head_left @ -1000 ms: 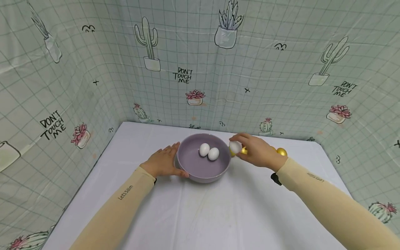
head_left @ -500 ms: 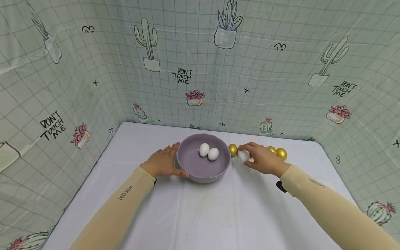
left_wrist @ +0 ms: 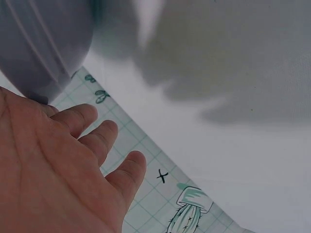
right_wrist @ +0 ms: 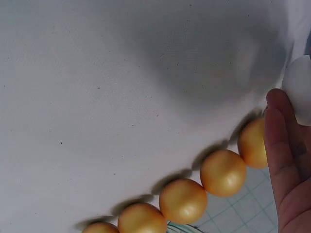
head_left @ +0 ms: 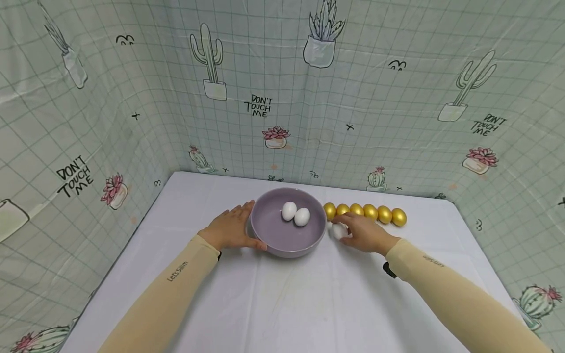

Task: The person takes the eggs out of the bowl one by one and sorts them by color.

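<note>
My left hand rests against the left side of a purple bowl, thumb at its near rim, other fingers extended. In the left wrist view the fingers lie beside the bowl's wall. Two white eggs, one touching the other, lie inside the bowl. Just right of the bowl, my right hand pinches a third white egg low at the table. That egg shows at the right edge of the right wrist view, partly cut off.
Several gold eggs form a row behind my right hand, running right from the bowl. A white cloth covers the table. Cactus-print fabric hangs around the back and sides.
My right hand has brought the white egg down from beside the bowl's rim to in front of the gold eggs, uncovering their row. The left hand and bowl stay put.
</note>
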A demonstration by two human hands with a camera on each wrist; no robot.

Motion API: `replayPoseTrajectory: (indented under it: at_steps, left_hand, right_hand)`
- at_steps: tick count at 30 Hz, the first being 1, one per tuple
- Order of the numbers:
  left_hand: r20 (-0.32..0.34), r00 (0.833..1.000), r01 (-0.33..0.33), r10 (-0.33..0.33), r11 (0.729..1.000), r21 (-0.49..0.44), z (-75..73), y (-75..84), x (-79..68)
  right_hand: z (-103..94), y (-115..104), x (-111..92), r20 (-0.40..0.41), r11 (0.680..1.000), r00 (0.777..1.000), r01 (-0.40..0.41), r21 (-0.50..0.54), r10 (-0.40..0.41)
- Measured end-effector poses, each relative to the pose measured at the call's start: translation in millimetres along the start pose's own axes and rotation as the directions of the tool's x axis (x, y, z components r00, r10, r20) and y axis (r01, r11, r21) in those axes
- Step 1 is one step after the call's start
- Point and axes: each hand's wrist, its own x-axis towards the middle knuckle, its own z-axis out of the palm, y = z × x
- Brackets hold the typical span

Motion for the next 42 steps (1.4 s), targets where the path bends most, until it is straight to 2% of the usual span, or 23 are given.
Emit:
replayPoseTrajectory:
  at_steps: [10, 26, 35, 42]
  left_hand:
    - [0.009, 1.0, 0.006, -0.006, 1.0, 0.007, -0.8, -0.6, 2.1]
    - [0.002, 1.0, 0.003, -0.003, 1.0, -0.01, -1.2, 2.0, -0.2]
    - [0.001, 1.0, -0.006, 0.006, 1.0, 0.001, -0.2, 0.9, 0.9]
    - [0.007, 1.0, 0.001, -0.001, 1.0, 0.007, 1.2, -1.9, 2.4]
  right_hand:
    - [8.6, -1, 2, 0.03, 1.0, 0.999, 0.011, 0.001, -0.011]
    - [7.6, -3, 1, 0.057, 0.998, 0.998, -0.003, -0.06, 0.007]
    - [-14.7, 0, -5, 0.086, 0.997, 0.995, -0.053, -0.05, 0.057]
    - [-45.1, -5, 3, 0.008, 0.991, 0.995, -0.095, -0.099, 0.096]
